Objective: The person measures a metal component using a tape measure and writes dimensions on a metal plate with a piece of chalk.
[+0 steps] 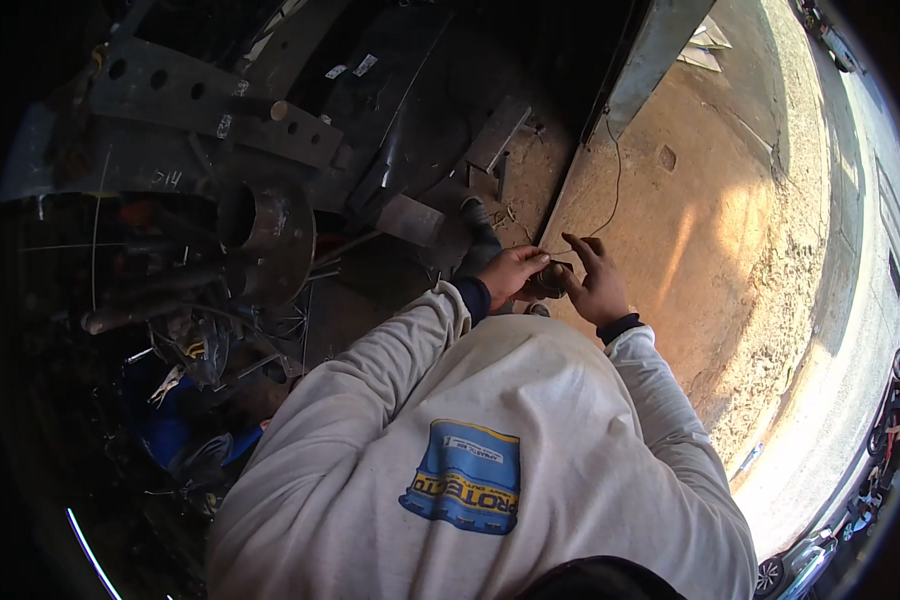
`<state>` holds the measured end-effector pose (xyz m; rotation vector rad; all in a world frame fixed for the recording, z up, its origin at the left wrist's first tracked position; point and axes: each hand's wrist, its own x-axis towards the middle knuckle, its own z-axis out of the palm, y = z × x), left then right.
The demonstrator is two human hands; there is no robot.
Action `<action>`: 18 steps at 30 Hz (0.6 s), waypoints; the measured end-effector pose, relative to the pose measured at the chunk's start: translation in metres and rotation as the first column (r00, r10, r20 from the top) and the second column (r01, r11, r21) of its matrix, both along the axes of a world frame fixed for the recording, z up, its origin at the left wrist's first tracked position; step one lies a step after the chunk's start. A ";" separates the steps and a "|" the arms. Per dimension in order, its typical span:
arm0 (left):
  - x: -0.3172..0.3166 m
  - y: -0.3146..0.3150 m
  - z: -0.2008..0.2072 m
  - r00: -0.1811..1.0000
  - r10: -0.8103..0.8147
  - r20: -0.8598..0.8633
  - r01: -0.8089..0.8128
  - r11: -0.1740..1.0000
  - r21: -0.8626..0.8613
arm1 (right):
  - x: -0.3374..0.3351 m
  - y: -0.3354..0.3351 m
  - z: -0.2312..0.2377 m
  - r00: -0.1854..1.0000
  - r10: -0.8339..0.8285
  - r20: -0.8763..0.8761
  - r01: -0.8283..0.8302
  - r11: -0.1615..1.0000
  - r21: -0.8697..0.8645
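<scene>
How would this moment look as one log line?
left hand: fingertips together beside small dark object | right hand: thumb at object, fingers extended | leftward: flanged metal pipe

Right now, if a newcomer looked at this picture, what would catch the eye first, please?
Probably the pale shirt with its blue-and-yellow print, filling the lower middle. Just above, the left fingers and right fingers meet at a small dark object, hard to identify. Brightly lit ground at right contrasts with the dark left side, where a flanged metal pipe stands out.
</scene>
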<state>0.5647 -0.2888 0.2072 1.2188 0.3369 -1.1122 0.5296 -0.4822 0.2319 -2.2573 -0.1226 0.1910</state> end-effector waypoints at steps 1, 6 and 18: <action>0.015 0.004 -0.009 1.000 -0.009 -0.003 0.009 0.999 0.040 | 0.014 0.001 0.001 0.994 0.109 -0.018 -0.111 0.988 -0.109; 0.078 0.024 -0.070 0.926 -0.155 0.345 0.129 0.987 0.099 | 0.090 0.043 -0.005 0.958 0.244 -0.151 -0.279 0.915 -0.293; 0.231 0.127 -0.160 0.978 -0.179 -0.110 0.180 0.984 0.002 | 0.208 0.064 -0.123 0.795 0.351 -0.495 -0.149 0.904 0.401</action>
